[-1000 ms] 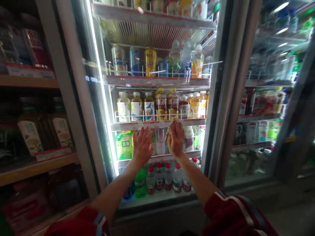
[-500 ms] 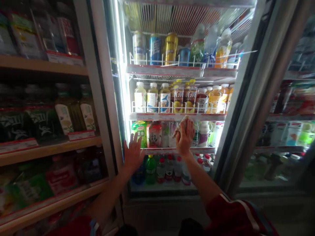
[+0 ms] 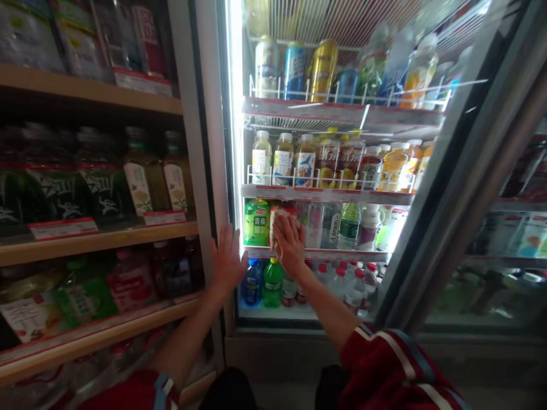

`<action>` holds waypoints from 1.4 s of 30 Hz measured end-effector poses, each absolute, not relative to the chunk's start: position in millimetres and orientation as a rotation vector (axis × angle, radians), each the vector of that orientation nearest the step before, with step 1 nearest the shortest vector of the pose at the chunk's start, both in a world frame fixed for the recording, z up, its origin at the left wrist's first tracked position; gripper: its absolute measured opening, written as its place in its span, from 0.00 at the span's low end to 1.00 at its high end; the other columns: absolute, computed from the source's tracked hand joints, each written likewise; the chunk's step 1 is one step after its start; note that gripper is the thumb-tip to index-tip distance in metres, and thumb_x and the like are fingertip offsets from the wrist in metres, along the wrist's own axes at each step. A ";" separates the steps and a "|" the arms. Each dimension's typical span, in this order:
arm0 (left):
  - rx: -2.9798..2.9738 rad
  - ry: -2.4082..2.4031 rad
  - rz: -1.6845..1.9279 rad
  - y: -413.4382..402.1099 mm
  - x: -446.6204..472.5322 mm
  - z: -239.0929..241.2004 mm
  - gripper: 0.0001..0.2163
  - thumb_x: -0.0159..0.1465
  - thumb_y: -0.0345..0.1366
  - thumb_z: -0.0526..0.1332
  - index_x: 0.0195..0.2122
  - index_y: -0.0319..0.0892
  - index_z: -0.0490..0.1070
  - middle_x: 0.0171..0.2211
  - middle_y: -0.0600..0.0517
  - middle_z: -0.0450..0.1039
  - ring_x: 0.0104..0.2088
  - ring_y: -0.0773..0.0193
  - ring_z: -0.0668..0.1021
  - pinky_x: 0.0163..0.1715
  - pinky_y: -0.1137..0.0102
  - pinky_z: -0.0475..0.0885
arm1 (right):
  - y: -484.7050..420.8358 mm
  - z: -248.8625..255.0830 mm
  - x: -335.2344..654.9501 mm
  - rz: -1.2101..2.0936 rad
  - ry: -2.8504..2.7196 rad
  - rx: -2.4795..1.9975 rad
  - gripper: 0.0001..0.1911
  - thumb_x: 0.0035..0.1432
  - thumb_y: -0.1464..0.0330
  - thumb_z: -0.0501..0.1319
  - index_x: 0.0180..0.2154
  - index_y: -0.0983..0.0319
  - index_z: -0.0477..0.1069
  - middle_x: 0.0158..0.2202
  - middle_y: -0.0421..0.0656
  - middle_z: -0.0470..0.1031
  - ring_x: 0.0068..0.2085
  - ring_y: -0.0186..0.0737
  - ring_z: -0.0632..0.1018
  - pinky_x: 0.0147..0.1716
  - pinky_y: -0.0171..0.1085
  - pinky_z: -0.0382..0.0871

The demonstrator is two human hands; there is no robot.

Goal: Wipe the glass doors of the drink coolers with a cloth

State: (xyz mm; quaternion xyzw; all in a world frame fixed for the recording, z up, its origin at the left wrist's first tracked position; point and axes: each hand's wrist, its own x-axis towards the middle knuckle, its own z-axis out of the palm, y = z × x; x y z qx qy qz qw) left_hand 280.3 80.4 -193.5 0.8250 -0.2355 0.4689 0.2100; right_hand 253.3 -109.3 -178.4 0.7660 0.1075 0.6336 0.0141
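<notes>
My right hand [image 3: 291,246] presses a crumpled, pale cloth [image 3: 281,219] against the glass door [image 3: 325,316] of a lit drinks fridge. The cloth sits in front of a red pack on the third shelf, hiding most of it. My left hand [image 3: 228,259] is spread with fingers up at the door's left edge, by the frame; whether it touches the surface I cannot tell. A green drink pack [image 3: 256,222] shows behind the glass between the two hands.
Behind the glass stand cans [image 3: 323,71], tea bottles [image 3: 305,160] and red-capped bottles [image 3: 359,287] on wire-fronted shelves. Wooden-edged shelves [image 3: 106,244] with bottles are on the left. A metal door frame [image 3: 444,228] runs along the right. My knees [image 3: 231,387] show below.
My right hand has slid the cloth leftward across the glass, from the clear bottles to the red pack. My left hand stays by the door's left edge. The view has shifted slightly.
</notes>
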 end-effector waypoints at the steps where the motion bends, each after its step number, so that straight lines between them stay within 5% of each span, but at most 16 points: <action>1: 2.295 -0.638 1.299 83.6 280.7 -194.6 0.27 0.62 0.34 0.54 0.63 0.38 0.52 0.65 0.37 0.47 0.66 0.48 0.50 0.62 0.44 0.44 | -112.4 -176.2 252.3 2.017 0.287 2.385 0.24 0.61 0.72 0.52 0.59 0.58 0.61 0.63 0.47 0.58 0.67 0.42 0.48 0.64 0.52 0.41; 7: 2.261 -0.657 1.319 95.6 282.3 -202.0 0.29 0.62 0.35 0.54 0.64 0.40 0.48 0.66 0.39 0.46 0.66 0.50 0.48 0.63 0.46 0.40 | -82.1 -185.0 266.4 1.957 0.342 2.420 0.25 0.61 0.72 0.52 0.59 0.58 0.60 0.64 0.45 0.57 0.67 0.43 0.50 0.64 0.50 0.45; 14: 2.325 -0.654 1.311 105.7 279.1 -203.6 0.29 0.61 0.33 0.53 0.64 0.38 0.49 0.65 0.38 0.47 0.66 0.50 0.49 0.62 0.46 0.42 | -34.8 -205.9 287.0 1.761 0.613 2.373 0.21 0.62 0.71 0.53 0.56 0.56 0.64 0.61 0.42 0.62 0.65 0.40 0.54 0.65 0.48 0.37; 42: 2.291 -0.999 1.365 1.1 249.4 -206.5 0.26 0.61 0.33 0.55 0.61 0.37 0.55 0.63 0.38 0.53 0.65 0.51 0.51 0.63 0.50 0.46 | -183.1 -211.3 218.6 1.992 0.162 2.363 0.22 0.61 0.71 0.53 0.57 0.59 0.64 0.63 0.48 0.58 0.67 0.43 0.48 0.64 0.52 0.42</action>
